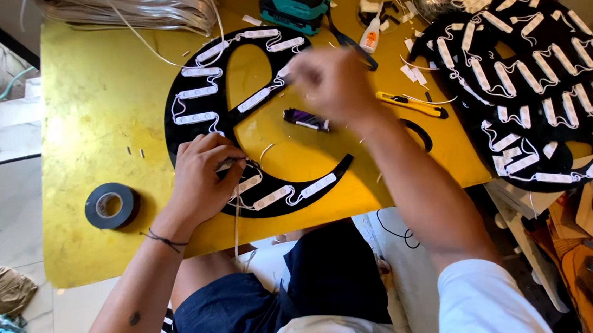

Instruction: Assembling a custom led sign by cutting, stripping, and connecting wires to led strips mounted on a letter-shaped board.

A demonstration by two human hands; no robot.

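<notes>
A black letter-shaped panel (188,136) lies on the yellow table (94,105), lined with small white light modules joined by white wire. My left hand (202,177) presses down on a module and its wire at the panel's lower left curve. My right hand (329,83) is blurred, raised over the panel's middle bar, fingers pinched near a module; whether it holds anything is unclear. A small purple lighter (305,120) lies just below it.
A roll of black tape (111,206) sits at the left. A yellow utility knife (411,104), glue bottle (371,37) and teal tool (296,4) lie at the back. Stacked black letters with modules (537,84) fill the right. A wire bundle (136,6) lies top left.
</notes>
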